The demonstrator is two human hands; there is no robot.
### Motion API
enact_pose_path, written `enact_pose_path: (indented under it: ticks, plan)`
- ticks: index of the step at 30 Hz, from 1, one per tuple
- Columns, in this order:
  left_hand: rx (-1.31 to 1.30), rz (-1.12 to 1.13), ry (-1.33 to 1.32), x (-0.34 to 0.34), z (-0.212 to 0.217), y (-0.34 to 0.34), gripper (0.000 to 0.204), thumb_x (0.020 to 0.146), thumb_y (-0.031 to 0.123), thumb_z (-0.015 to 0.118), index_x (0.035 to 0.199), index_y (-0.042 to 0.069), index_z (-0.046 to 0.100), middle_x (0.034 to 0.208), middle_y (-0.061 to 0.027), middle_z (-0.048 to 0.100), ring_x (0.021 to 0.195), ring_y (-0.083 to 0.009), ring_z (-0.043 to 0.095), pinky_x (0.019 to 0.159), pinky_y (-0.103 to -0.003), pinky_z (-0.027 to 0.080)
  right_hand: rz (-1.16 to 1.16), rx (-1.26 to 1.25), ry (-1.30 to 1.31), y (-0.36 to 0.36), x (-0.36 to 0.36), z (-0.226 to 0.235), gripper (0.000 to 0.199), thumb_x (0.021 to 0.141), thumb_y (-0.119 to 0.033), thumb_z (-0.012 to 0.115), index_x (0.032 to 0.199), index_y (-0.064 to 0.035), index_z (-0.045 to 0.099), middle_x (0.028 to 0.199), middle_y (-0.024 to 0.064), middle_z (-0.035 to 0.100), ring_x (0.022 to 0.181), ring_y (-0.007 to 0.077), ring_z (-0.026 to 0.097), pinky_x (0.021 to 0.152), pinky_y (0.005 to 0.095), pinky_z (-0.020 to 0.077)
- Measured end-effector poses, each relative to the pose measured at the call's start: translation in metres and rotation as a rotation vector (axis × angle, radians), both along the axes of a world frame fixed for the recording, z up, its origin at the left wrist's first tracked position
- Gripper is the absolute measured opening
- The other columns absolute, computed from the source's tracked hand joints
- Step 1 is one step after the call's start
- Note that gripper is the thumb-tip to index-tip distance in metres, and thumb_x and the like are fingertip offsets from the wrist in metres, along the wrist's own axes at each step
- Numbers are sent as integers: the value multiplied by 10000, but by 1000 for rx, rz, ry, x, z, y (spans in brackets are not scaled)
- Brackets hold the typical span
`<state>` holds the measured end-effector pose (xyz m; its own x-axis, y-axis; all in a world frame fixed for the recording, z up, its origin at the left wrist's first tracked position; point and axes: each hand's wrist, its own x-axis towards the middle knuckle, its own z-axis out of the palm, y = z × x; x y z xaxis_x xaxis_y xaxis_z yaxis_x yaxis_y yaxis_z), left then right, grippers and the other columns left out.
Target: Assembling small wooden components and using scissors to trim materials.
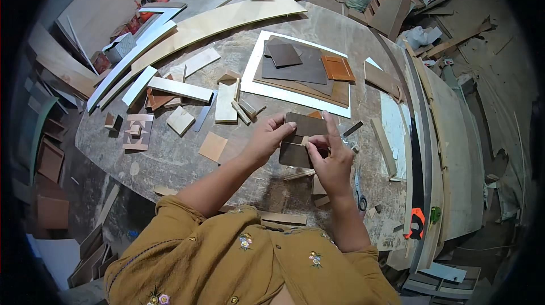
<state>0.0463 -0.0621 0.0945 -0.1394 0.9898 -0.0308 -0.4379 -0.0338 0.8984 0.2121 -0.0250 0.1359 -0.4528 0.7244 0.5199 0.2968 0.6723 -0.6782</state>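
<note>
Held up over the worktable is a dark brown flat panel [296, 156] with rounded corners and a pale seam across its middle. My left hand [269, 138] grips its left edge, thumb on the face. At the right side, my right hand [330, 154] pinches a small light tan piece [305, 140] against the panel, thumb and a finger together and the index finger raised. Whether that piece is fixed to the panel I cannot tell. Scissors [360, 190] lie on the table beside my right forearm. A square tan wood piece [213, 146] lies to the left.
A white board [250, 81] carries stacked brown sheets [295, 69] and an orange-brown piece [338, 69]. Wood offcuts [180, 89] are scattered at left. A handsaw with an orange handle [417, 223] and a green-handled tool [435, 215] lie along the right edge. Long boards [198, 27] span the far side.
</note>
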Motion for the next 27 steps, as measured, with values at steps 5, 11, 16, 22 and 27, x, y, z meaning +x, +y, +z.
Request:
enact_pose_path:
  ticks: [5, 11, 16, 22, 27]
  plan:
    - [-25, -32, -15, -2, 2, -1, 143, 888, 184, 568, 956, 63, 603, 823, 27, 606, 704, -33, 533, 613, -186, 418, 103, 59, -76, 2, 3, 1, 691, 725, 4, 688, 1346, -147, 425, 743, 82, 639, 642, 216, 621, 609, 328, 497]
    - [-25, -101, 34, -7, -1, 1, 152, 882, 173, 571, 980, 60, 600, 848, 23, 613, 743, -38, 546, 662, -198, 438, 203, 130, -193, 6, 7, 10, 669, 742, 51, 648, 1335, -175, 437, 793, 83, 641, 707, 197, 636, 647, 317, 517]
    - [-18, -139, 12, -4, 3, 1, 155, 870, 151, 552, 956, 35, 610, 825, 16, 602, 721, -47, 519, 659, -211, 421, 297, 174, -263, 10, 9, 14, 675, 741, 19, 633, 1350, -178, 420, 759, 84, 604, 692, 249, 577, 631, 360, 487]
    - [-53, -69, -39, -3, 5, -1, 165, 895, 215, 557, 1000, 93, 592, 865, 36, 608, 743, -21, 542, 622, -188, 433, 18, 56, 7, 9, 13, 15, 650, 743, 83, 591, 1334, -130, 428, 828, 95, 619, 724, 194, 623, 642, 301, 513]
    - [-2, 41, -120, 3, 11, -5, 208, 913, 204, 536, 1082, 82, 542, 959, 11, 596, 805, -40, 565, 635, -191, 463, -74, -26, 58, -3, 11, 19, 712, 710, 27, 655, 1356, -100, 383, 794, 97, 618, 748, 202, 628, 671, 325, 513]
